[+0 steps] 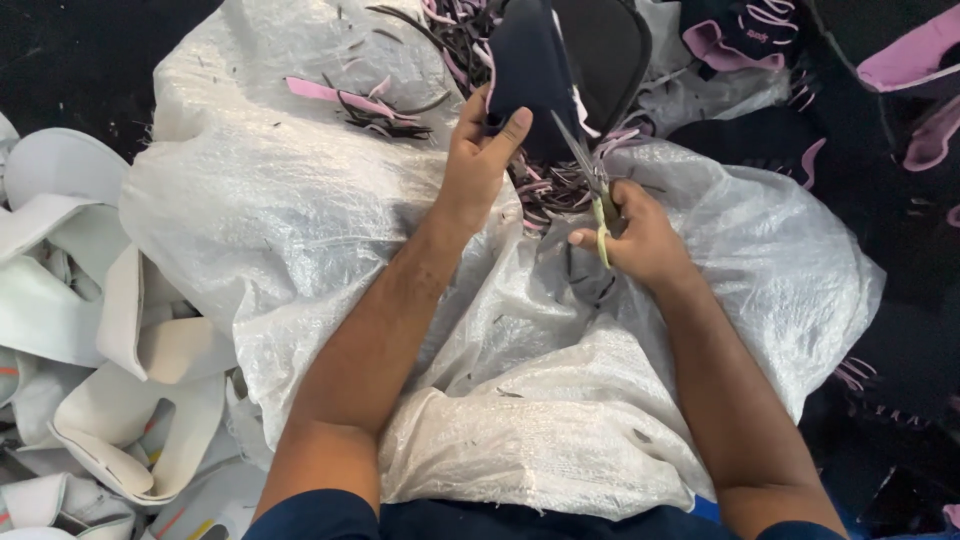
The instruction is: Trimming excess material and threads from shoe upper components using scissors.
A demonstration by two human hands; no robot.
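Dark navy shoe-upper piece [530, 75] stands upright at the top centre, above a white woven sack [300, 230] spread over the person's lap. The left hand [480, 160] grips its lower edge, thumb pressed against the near face and fingers wrapped behind. The right hand [640, 240] is closed around the yellow-green handles of the scissors [590, 180]; the blades are slightly parted at the piece's right edge. Pink and dark trimmings [545, 190] lie heaped on the sack between the hands. White foam pieces [110, 400] are piled at the left.
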